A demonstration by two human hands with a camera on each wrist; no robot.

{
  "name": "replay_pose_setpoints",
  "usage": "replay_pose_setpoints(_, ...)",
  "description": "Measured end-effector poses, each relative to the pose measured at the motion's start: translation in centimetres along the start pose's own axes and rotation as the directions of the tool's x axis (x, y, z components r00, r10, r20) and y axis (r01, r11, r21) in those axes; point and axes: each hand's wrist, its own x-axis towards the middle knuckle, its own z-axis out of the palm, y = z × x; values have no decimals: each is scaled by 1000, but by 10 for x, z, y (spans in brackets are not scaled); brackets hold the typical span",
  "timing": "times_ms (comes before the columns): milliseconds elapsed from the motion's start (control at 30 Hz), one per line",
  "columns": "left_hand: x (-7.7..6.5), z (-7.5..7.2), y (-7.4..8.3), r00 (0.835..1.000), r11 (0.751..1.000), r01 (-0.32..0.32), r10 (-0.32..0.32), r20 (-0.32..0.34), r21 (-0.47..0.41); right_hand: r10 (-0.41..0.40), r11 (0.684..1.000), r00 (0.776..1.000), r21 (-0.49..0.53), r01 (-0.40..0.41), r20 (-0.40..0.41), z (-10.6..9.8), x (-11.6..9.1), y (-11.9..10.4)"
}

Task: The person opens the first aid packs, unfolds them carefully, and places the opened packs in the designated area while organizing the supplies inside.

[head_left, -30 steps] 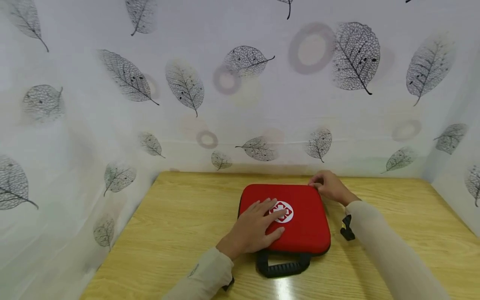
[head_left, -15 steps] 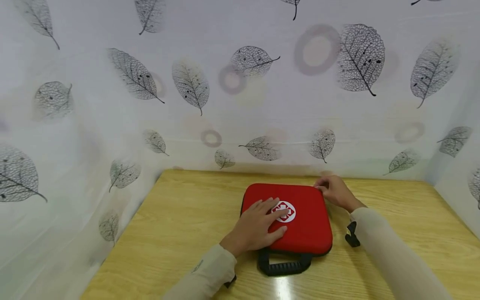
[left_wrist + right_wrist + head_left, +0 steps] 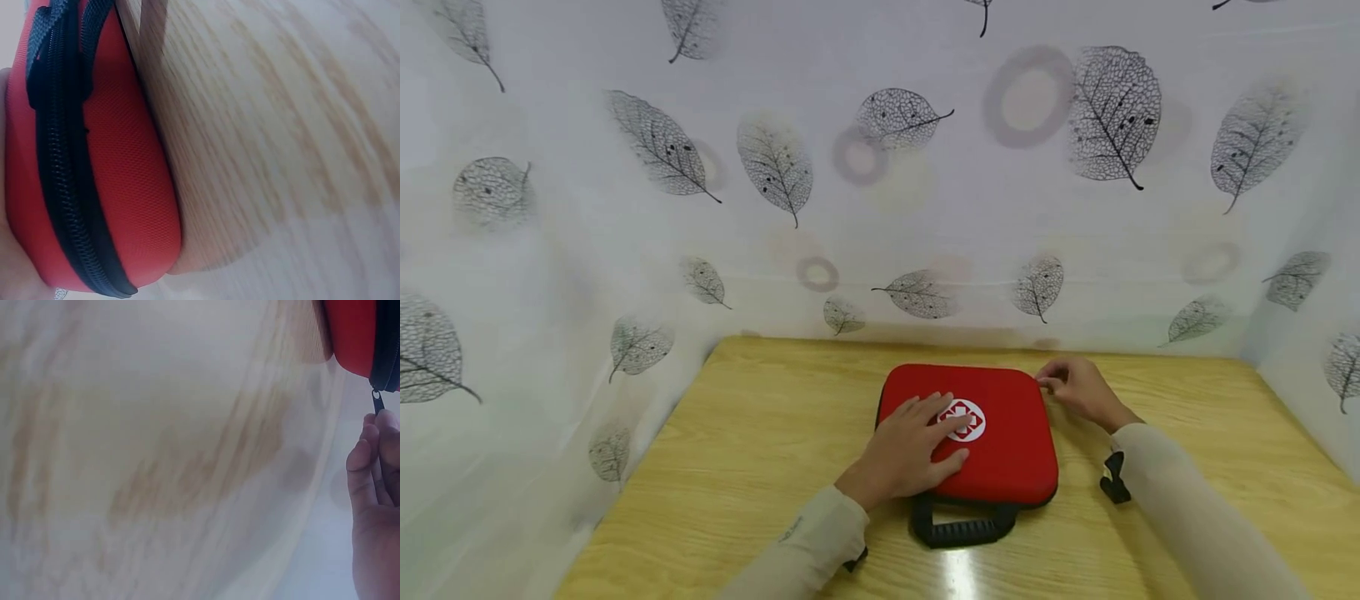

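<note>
A red first aid case point(image 3: 1000, 450) with a white round emblem lies flat on the table, its black carry handle point(image 3: 962, 533) toward me. My left hand point(image 3: 906, 454) rests on the lid with fingers spread, partly over the emblem. At the far right corner my right hand point(image 3: 1082, 392) pinches a small black zipper pull point(image 3: 378, 401) between thumb and curled fingers, as the right wrist view shows. Along the case's side runs a black zipper point(image 3: 62, 169), its teeth closed together on the stretch seen in the left wrist view.
The light wooden table point(image 3: 760, 433) reaches back to a white curtain point(image 3: 880, 208) printed with dark leaves, which also hangs at both sides. Black straps point(image 3: 1116, 479) sit at the wrists of the beige sleeves point(image 3: 1195, 500).
My right hand has moved slightly right and toward me around the far right corner, pulling the zipper pull along. The left hand stays on the lid. The head view shifts a little.
</note>
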Motion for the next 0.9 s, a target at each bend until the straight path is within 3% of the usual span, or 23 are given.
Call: replay_pose_setpoints(900,-1,-3,2,1000,1000,11,-11,3,17,-20,998,999,-51,21,25,-5,-23,-9)
